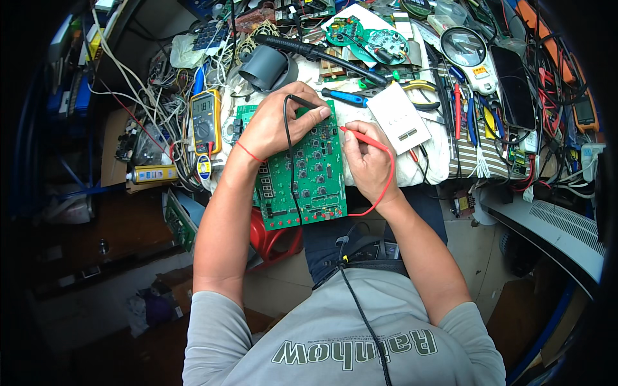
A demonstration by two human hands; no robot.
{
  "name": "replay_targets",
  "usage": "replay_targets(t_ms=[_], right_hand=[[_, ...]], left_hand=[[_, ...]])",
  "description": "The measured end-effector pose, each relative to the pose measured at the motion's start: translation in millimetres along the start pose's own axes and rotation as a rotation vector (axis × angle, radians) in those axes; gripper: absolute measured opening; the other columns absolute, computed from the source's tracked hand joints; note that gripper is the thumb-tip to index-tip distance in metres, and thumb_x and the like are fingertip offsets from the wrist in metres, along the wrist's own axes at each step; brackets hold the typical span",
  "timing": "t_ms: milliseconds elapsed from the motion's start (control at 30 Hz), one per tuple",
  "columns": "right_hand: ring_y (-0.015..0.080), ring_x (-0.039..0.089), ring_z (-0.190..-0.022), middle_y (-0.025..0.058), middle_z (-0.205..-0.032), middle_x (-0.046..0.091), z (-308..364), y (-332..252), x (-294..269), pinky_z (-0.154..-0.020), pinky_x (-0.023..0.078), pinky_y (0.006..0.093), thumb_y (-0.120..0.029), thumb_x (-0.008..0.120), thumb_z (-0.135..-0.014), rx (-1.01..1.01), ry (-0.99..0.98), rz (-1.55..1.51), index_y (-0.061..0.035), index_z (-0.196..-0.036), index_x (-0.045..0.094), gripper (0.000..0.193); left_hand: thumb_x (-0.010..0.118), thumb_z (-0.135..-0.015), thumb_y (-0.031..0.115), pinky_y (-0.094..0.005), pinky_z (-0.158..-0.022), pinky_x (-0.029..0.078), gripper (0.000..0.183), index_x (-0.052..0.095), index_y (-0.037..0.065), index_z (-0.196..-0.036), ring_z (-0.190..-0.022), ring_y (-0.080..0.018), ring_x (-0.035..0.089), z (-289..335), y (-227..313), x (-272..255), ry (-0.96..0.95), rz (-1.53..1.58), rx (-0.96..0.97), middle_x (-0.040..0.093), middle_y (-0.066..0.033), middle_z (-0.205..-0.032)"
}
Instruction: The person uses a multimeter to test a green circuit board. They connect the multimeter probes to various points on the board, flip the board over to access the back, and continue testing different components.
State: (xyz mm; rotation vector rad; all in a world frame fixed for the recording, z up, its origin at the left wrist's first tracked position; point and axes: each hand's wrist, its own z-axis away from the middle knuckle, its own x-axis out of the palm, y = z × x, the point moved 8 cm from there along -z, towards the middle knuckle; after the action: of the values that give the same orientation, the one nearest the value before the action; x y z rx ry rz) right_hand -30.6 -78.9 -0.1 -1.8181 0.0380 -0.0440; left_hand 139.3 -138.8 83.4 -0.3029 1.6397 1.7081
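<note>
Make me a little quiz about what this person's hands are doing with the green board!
1. True or false: the left hand holds a black probe against the green circuit board.
2. Which colour is the probe in the right hand? A) blue B) red C) white
3. What lies left of the board, with a yellow case and a dial?

Key
1. True.
2. B: the red probe points its tip at the board's right edge.
3. The multimeter.
</note>
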Motion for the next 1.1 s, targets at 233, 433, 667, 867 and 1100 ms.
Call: replay_targets(t_ms=[233,433,667,867,1100], right_hand=[[0.0165,0.071,-0.084,0.0130,-0.109,0.071,0.1,-1.0,0.5,-0.075,0.059,0.0303,-0.009,0.066,-0.108,-0.009,-0.047,0.048,0.0038,-0.121,0.068,0.019],[0.0253,0.072,-0.083,0.0155,-0.104,0.070,-0.2,-1.7,0.2,-0.073,0.059,0.0356,-0.007,0.069,-0.103,-0.014,-0.014,0.017,0.0006,-0.118,0.069,0.016],[0.0300,0.072,-0.082,0.0163,-0.102,0.070,-0.7,-0.4,0.4,-0.072,0.059,0.0386,-0.005,0.070,-0.101,-0.001,-0.005,0.002,-0.0015,-0.116,0.069,0.015],[0.0170,0.072,-0.083,0.0131,-0.108,0.071,-0.6,-1.1,0.9,-0.074,0.060,0.0308,-0.009,0.066,-0.107,-0.023,-0.041,0.056,0.0037,-0.121,0.068,0.018],[0.0304,0.072,-0.082,0.0162,-0.100,0.070,-0.7,-0.8,0.5,-0.073,0.058,0.0391,-0.006,0.071,-0.101,-0.016,-0.002,0.009,-0.0015,-0.115,0.069,0.015]], left_hand=[[0.081,-0.099,0.019,-0.0296,-0.072,0.056,0.024,0.077,-0.003,-0.106,-0.083,-0.0144,0.070,-0.3,-2.1,-1.8,0.056,-0.033,0.055,0.074,-0.0087,-0.103],[0.080,-0.101,0.019,-0.0314,-0.088,0.055,0.024,0.077,-0.004,-0.110,-0.097,-0.0161,0.070,0.4,1.9,-1.3,0.010,-0.039,0.035,0.072,-0.0080,-0.108],[0.079,-0.102,0.018,-0.0320,-0.094,0.054,0.025,0.076,-0.004,-0.113,-0.102,-0.0160,0.070,1.4,7.3,-0.6,-0.020,-0.097,0.015,0.071,-0.0070,-0.110],[0.081,-0.101,0.017,-0.0326,-0.096,0.054,0.024,0.075,-0.004,-0.112,-0.104,-0.0166,0.069,1.8,4.8,0.3,-0.024,-0.049,0.018,0.072,-0.0067,-0.110],[0.082,-0.095,0.026,-0.0383,-0.086,0.060,0.028,0.079,-0.001,-0.105,-0.098,-0.0271,0.075,-0.6,5.4,-0.7,0.033,-0.099,0.115,0.076,-0.0110,-0.110]])
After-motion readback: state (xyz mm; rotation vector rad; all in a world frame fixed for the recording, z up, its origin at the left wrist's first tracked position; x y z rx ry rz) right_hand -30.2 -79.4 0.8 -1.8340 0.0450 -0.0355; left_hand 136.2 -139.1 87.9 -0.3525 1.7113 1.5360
